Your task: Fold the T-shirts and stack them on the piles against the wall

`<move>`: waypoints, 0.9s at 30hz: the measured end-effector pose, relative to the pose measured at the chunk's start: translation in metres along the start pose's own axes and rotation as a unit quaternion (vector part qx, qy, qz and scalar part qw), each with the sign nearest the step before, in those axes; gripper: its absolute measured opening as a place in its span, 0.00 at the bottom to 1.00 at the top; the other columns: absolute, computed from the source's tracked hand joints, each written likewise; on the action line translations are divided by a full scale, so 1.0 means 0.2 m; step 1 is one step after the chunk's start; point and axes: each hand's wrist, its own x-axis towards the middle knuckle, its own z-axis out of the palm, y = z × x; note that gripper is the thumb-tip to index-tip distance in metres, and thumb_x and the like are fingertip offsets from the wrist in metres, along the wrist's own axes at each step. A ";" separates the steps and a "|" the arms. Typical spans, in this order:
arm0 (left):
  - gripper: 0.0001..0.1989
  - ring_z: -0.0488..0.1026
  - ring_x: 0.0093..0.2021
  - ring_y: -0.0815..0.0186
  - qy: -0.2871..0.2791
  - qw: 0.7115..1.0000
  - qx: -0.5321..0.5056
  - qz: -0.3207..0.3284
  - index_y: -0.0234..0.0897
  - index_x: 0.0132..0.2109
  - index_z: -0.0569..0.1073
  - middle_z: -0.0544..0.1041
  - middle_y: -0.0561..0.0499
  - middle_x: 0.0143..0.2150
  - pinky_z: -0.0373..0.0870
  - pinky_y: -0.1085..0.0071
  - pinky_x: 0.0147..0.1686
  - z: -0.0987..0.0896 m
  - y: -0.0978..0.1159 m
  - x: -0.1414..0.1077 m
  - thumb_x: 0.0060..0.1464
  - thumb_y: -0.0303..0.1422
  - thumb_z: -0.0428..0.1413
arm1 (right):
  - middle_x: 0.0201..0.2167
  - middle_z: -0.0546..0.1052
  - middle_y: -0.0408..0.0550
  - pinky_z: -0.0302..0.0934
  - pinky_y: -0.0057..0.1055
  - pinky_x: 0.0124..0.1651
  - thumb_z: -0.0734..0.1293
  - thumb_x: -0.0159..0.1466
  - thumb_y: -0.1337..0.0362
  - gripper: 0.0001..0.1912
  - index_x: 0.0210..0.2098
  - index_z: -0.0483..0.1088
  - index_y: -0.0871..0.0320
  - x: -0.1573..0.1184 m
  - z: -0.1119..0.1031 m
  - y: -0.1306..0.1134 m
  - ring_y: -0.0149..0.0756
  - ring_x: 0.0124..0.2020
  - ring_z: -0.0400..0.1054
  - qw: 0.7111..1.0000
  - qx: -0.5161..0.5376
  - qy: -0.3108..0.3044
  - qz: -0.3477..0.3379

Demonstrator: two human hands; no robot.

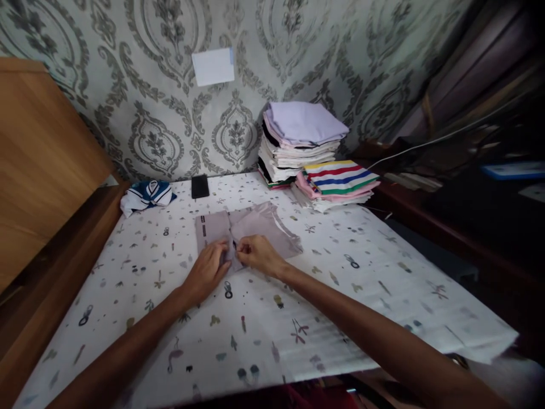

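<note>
A mauve-grey garment (255, 221), partly folded, lies flat on the white patterned cloth that covers the table (323, 307). Its left panel carries small dark marks, and the neckline faces right. My left hand (209, 266) rests on the lower part of the left panel with its fingers apart. Close beside it, my right hand (258, 254) has its fingers pinched at the edge where the layers meet, near a small dark spot on the fabric.
A tall stack of folded clothes (302, 128) stands at the back. In front of it is a lower pile topped with striped cloth (340, 177). A black flat object (200, 186) and a crumpled blue-white garment (149, 195) lie at the back left. Wooden furniture (46, 165) borders the left side.
</note>
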 end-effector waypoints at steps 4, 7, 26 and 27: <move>0.12 0.64 0.65 0.52 0.006 1.000 0.008 0.010 0.39 0.50 0.63 0.65 0.35 0.66 0.65 0.48 0.61 0.02 -0.01 -0.01 0.65 0.40 0.49 | 0.23 0.76 0.43 0.54 0.24 0.30 0.66 0.56 0.72 0.07 0.27 0.76 0.60 -0.01 -0.02 0.02 0.30 0.26 0.66 0.997 -0.079 -0.013 0.008; 0.11 0.61 0.67 0.51 -0.007 1.000 0.014 0.013 0.39 0.48 0.63 0.64 0.35 0.67 0.63 0.47 0.61 0.02 -0.01 -0.01 0.65 0.41 0.49 | 0.26 0.77 0.45 0.54 0.25 0.31 0.65 0.58 0.72 0.07 0.30 0.77 0.60 0.00 -0.01 0.04 0.31 0.28 0.67 0.992 -0.121 -0.018 0.019; 0.11 0.67 0.39 0.60 -0.044 0.996 0.078 0.014 0.39 0.37 0.68 0.72 0.49 0.36 0.63 0.61 0.42 -0.03 0.08 0.03 0.67 0.34 0.45 | 0.14 0.70 0.38 0.58 0.22 0.29 0.63 0.59 0.74 0.09 0.27 0.74 0.62 0.04 0.02 0.04 0.29 0.19 0.68 0.999 0.016 -0.047 0.017; 0.10 0.67 0.39 0.59 -0.043 0.996 0.080 0.015 0.39 0.38 0.69 0.72 0.49 0.37 0.63 0.61 0.42 -0.03 0.07 0.03 0.66 0.36 0.46 | 0.13 0.69 0.38 0.58 0.22 0.28 0.62 0.58 0.74 0.09 0.27 0.74 0.62 0.04 0.02 0.04 0.29 0.18 0.67 0.998 0.022 -0.048 0.018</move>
